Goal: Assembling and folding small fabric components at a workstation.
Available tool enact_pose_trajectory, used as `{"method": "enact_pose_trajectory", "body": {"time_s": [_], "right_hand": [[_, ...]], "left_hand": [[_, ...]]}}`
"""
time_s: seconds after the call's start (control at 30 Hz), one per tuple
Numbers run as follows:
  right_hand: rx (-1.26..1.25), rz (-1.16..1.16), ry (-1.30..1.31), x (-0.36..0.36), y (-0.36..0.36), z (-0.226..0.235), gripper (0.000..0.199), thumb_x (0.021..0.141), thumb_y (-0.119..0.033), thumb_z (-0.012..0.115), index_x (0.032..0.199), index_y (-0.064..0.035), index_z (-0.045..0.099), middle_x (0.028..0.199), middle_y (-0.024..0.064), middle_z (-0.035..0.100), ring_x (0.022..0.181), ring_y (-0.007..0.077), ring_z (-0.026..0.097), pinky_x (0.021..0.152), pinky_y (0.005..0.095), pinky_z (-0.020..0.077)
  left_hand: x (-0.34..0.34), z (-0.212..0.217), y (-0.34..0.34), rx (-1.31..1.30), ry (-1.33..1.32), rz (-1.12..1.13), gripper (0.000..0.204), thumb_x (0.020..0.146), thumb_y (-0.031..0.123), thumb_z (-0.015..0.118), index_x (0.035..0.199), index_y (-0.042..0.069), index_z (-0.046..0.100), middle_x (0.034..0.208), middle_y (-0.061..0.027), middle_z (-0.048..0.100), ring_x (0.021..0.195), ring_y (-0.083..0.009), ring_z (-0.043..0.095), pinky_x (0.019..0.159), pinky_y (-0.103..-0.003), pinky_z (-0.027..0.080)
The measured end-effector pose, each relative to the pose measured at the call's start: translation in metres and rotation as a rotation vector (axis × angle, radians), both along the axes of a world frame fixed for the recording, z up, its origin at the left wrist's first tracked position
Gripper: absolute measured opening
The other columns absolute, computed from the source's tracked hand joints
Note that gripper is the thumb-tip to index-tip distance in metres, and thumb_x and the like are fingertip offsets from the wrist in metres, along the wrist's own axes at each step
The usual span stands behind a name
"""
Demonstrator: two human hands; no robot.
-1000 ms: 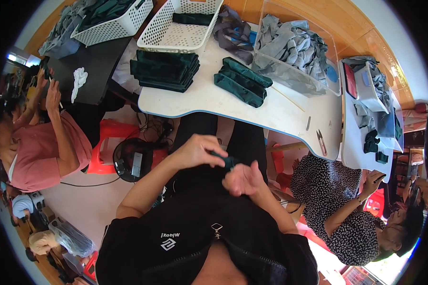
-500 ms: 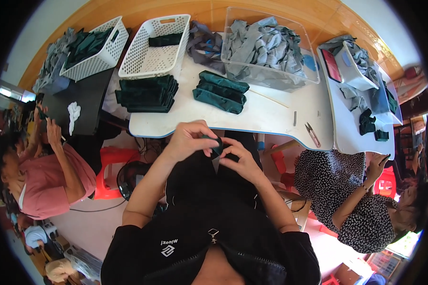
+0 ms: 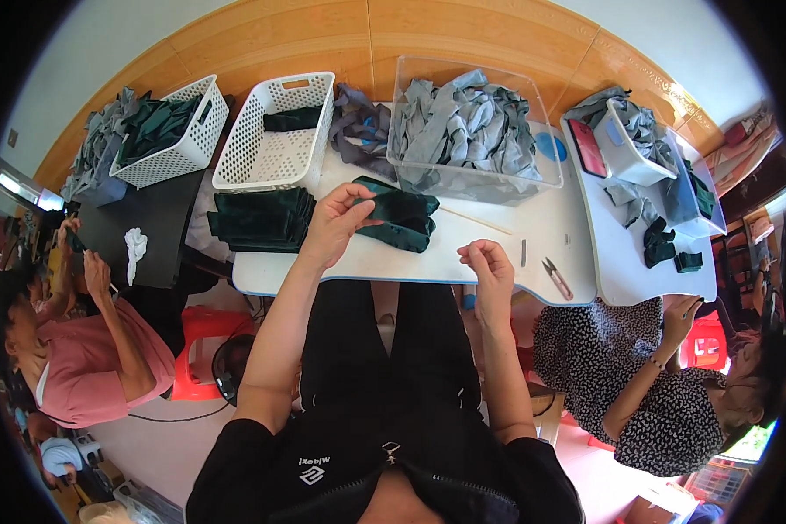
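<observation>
My left hand (image 3: 334, 225) is raised over the table's front, thumb and fingers pinched together. Its fingertips overlap the left end of a folded dark green velvety cloth (image 3: 406, 225), so whatever they pinch cannot be told from the cloth behind. Off to the right, past the table's front edge, my right hand (image 3: 491, 266) has its thumb and bent fingers closed. Anything in that pinch is too small to make out. A stack of dark green cloth pieces (image 3: 260, 220) lies left of my left hand.
White baskets (image 3: 271, 170) (image 3: 179, 131) and a clear bin (image 3: 476, 179) of grey-green strips line the back. Thread snips (image 3: 557, 278) and a thin stick (image 3: 476, 220) lie on the white table (image 3: 349, 272). People sit on both sides, one in pink (image 3: 105, 349), one in a patterned dress (image 3: 585, 349).
My hands were together over my lap around a small dark green piece. They have parted and moved up toward the table, the left to the cloth, the right outward. The view has tilted upward.
</observation>
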State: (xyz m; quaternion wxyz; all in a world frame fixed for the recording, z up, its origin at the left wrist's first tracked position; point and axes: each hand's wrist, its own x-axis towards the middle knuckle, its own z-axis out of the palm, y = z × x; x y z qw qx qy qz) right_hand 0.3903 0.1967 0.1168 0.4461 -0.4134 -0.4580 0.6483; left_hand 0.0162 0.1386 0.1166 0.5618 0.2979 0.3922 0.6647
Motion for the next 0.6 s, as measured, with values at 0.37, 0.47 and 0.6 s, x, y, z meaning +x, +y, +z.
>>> {"method": "enact_pose_trajectory", "body": {"time_s": [0.37,0.47,0.6], "right_hand": [[0.793,0.049,-0.749,-0.154,0.199,0.106,0.027,0.125,-0.025,0.091,0.139,-0.0017,0.093,0.127,0.0156,0.095,0.108,0.0302,0.087,0.098,0.0454,0.0687],[0.781,0.095,-1.103,-0.201,0.282,0.091,0.041,0.119,-0.037,0.096,0.144,-0.0043,0.094,0.136,0.0193,0.096,0.123,0.0388,0.089,0.108,0.0523,0.0703],[0.775,0.142,-1.454,-0.235,0.316,0.09,0.056,0.112,-0.048,0.1,0.15,-0.0068,0.095,0.145,0.0231,0.097,0.138,0.0473,0.091,0.119,0.0591,0.072]], "left_hand": [[-0.003,-0.021,-0.039,-0.088,1.498,0.522,0.068,0.112,0.02,0.099,0.177,0.014,0.079,0.192,-0.0189,0.066,0.175,-0.049,0.06,0.145,-0.071,0.047],[0.02,0.003,-0.05,-0.058,1.29,0.347,0.064,0.115,0.023,0.097,0.176,0.013,0.081,0.191,-0.0181,0.069,0.174,-0.0457,0.064,0.146,-0.068,0.049],[-0.005,0.032,-0.067,-0.028,1.019,0.148,0.058,0.12,0.026,0.096,0.175,0.011,0.083,0.189,-0.017,0.073,0.173,-0.0414,0.069,0.147,-0.065,0.051]]}}
